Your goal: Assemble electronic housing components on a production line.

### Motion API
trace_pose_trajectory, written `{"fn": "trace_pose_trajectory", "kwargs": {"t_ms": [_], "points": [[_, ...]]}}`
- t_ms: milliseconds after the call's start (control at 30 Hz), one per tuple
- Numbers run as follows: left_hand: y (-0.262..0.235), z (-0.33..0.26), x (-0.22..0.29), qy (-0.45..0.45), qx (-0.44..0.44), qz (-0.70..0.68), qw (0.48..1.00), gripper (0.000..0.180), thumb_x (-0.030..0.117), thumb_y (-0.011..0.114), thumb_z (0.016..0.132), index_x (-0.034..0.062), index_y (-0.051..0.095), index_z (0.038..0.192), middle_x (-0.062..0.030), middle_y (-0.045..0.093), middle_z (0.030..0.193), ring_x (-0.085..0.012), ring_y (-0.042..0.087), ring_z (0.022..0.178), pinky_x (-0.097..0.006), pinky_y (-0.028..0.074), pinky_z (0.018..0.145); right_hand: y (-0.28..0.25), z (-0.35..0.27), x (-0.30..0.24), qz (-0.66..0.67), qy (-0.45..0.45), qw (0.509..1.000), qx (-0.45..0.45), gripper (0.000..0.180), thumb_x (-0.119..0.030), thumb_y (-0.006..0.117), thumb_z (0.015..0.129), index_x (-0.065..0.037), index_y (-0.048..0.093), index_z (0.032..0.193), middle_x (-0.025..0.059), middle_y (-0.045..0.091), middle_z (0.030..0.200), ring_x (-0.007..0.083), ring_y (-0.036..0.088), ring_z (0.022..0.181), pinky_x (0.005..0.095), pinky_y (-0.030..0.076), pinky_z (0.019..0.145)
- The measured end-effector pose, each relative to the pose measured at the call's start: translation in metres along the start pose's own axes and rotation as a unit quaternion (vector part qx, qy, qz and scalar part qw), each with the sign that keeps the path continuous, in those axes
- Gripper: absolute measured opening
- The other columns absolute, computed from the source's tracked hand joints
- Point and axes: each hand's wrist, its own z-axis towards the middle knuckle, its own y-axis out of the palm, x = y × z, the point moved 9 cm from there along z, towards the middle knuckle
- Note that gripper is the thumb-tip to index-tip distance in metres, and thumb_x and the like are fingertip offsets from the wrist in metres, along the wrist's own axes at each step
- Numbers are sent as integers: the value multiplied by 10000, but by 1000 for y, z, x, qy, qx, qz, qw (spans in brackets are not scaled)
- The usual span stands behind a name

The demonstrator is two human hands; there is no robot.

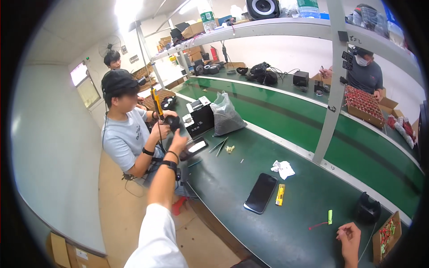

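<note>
My left arm, in a white sleeve with a dark wristband, reaches far out to the co-worker at the left. My left hand (178, 141) is just below a round black part (172, 121), one finger stretched toward it; whether it touches cannot be told. The co-worker's hands hold that part and a yellow electric screwdriver (157, 103). Near the bench's front right, my right hand (350, 239) rests with loosely bent fingers and nothing visible in them. Beside it lies a small green battery (330, 217) with a red lead. A black housing (368, 208) stands behind.
On the green bench (232, 187) lie a black phone (261, 193), a yellow packet (280, 194), crumpled tissue (283, 169) and tweezers (220, 146). A grey bag (226, 115) stands farther back. A box of small parts (387, 236) is at right. A metal post (331, 98) rises behind.
</note>
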Motion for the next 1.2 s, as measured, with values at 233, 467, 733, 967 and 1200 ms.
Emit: {"fn": "trace_pose_trajectory", "kwargs": {"t_ms": [233, 467, 733, 967, 1200], "points": [[58, 26, -13, -60, -59, 19, 996, 977, 54, 638, 886, 192, 114, 1699, -44, 533, 644, -156, 481, 464, -322, 358, 395, -12, -3, -7, -8, 33, 998, 49, 100, -69, 670, 965, 1, 621, 1016, 70, 648, 870, 112, 619, 735, 243, 516, 683], [120, -32, 18, 22, -31, 116, 993, 880, 227, 711, 836, 82, 346, 1623, -274, 687, 1295, -302, 748, 1033, -373, 596, 885, -25, -14, -2, -28, 36, 997, 68, 92, -43, 667, 956, 3, 619, 1022, 64, 646, 874, 111, 618, 742, 251, 524, 687], [149, -291, 123, 238, -229, -111, 937, 521, 27, 591, 1005, 73, 426, 1497, 36, 586, 863, -28, 476, 692, -210, 394, 606, -13, -9, -4, -6, 15, 1000, 24, 102, -25, 668, 951, 4, 617, 1034, 57, 638, 885, 105, 615, 757, 245, 523, 694], [193, -405, 139, 233, -332, -148, 902, 609, 42, 618, 1020, 47, 349, 1567, 28, 564, 823, -20, 486, 709, -203, 419, 636, -11, -4, 1, 2, 5, 1000, 13, 98, -18, 676, 952, 4, 621, 1031, 50, 638, 901, 99, 614, 778, 246, 532, 723], [136, -173, 101, 166, -55, -241, 955, 681, 91, 644, 919, 102, 355, 1536, -10, 556, 735, -93, 510, 582, -274, 421, 504, -10, -11, -7, -9, -9, 1000, 12, 107, 27, 660, 940, 5, 634, 1041, 46, 649, 909, 93, 622, 807, 246, 534, 734]]}}
